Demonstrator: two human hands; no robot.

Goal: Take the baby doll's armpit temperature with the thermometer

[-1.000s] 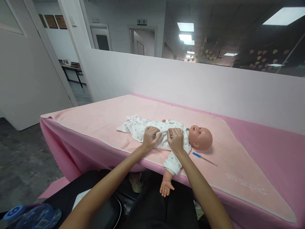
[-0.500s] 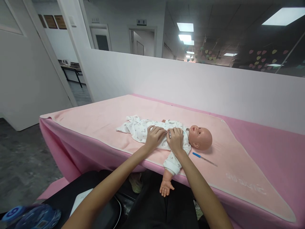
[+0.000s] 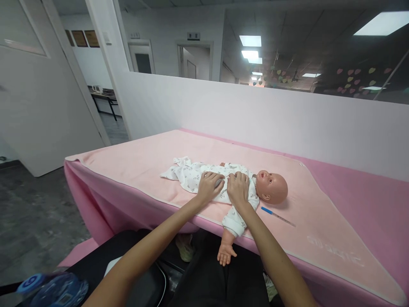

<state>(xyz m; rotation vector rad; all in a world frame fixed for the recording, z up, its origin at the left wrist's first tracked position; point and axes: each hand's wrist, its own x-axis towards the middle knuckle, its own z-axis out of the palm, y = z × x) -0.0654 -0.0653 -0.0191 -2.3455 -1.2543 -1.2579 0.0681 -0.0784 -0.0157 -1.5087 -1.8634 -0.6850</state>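
Note:
A baby doll (image 3: 271,187) lies on its back with its bald head to the right, dressed in a white printed baby gown (image 3: 191,175). My left hand (image 3: 209,186) is over the belly, its curled fingers closed on the front of the gown. Close beside it, my right hand (image 3: 238,188) rests on the chest, fingers bent and closed on the cloth. A narrow gap separates the two sets of fingertips; the fastening there is too small to make out. One doll arm (image 3: 226,248) hangs over the table's front edge, below my right wrist.
A clear glass-like thermometer with a blue end (image 3: 267,210) lies by the doll's head. Pink cloths (image 3: 134,157) cover the table, which meets a white wall (image 3: 255,115). A plastic bottle (image 3: 60,290) and a black seat (image 3: 140,279) are at the lower left.
My hands have moved slightly apart at the front of the gown. The whole view has shifted a little; the doll lies as before.

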